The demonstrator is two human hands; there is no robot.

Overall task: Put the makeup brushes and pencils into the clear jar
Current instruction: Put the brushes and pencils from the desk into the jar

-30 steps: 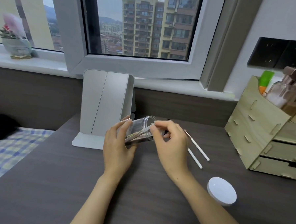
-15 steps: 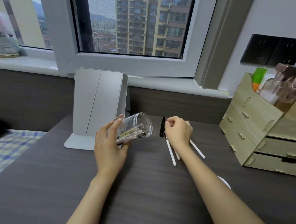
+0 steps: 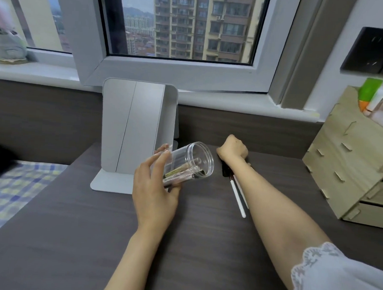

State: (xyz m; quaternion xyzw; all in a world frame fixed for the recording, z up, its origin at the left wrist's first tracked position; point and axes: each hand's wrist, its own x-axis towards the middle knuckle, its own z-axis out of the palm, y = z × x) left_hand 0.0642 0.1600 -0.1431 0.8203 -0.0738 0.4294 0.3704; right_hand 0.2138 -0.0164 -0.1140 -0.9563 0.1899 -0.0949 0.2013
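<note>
Since half a second earlier, your right hand had reached farther back along the desk, toward the rear panel, and your view had dropped so that the white lid no longer showed. From the head camera, your left hand held the clear jar above the desk, tipped on its side with its open mouth turned to the right; your fingers were wrapped around its closed end. Several pencils and brushes already lay inside it, their ends near the mouth. Your right hand was curled knuckles-up over the dark heads of the brushes left on the desk, but whether it actually gripped one could not be told. One white-handled brush lay on the desk just beside your right forearm, its handle pointing toward you, with a second partly hidden under the arm. A folding mirror stood behind the jar, and a wooden organizer sat at the right.
</note>
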